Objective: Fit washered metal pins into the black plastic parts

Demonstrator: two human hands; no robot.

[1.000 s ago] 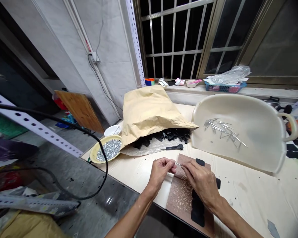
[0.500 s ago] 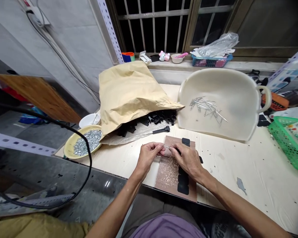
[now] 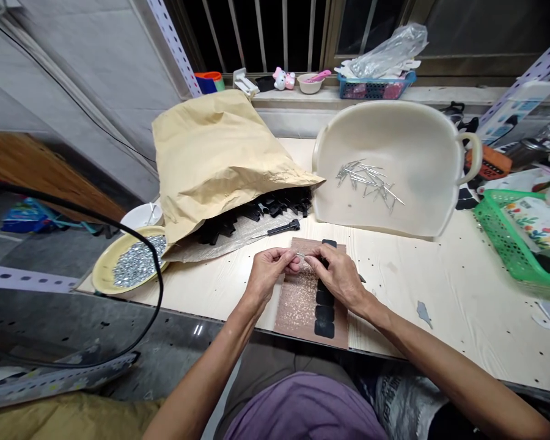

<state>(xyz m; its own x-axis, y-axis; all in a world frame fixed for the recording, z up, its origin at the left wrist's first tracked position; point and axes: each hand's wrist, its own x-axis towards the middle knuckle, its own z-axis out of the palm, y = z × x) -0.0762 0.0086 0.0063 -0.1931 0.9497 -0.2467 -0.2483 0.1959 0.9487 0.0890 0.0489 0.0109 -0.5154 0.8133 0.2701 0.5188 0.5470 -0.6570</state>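
Note:
Between my hands is a thin silvery metal pin (image 3: 300,255), pinched at both ends by the fingertips. My left hand (image 3: 275,269) is closed on its left end, and my right hand (image 3: 334,269) is closed at its right end; anything else in the right fingers is hidden. Both hands are just above a worn brown board (image 3: 297,305) that carries a column of black pads (image 3: 324,313). Beyond the hands lies a black-handled pointed tool (image 3: 283,228). Similar long pins (image 3: 371,178) lie in a cream plastic scoop (image 3: 421,208).
A paper sack (image 3: 220,146) spills black plastic parts (image 3: 261,211) at the table's left. Beside it a yellow bowl (image 3: 101,269) holds small metal pieces. A green basket (image 3: 504,244) stands at right. A black cable (image 3: 161,287) loops across the left foreground.
The camera view has shifted, so the scene sits further left and higher. Both hands stay together over the board, still pinching the pin, with only slight finger movement.

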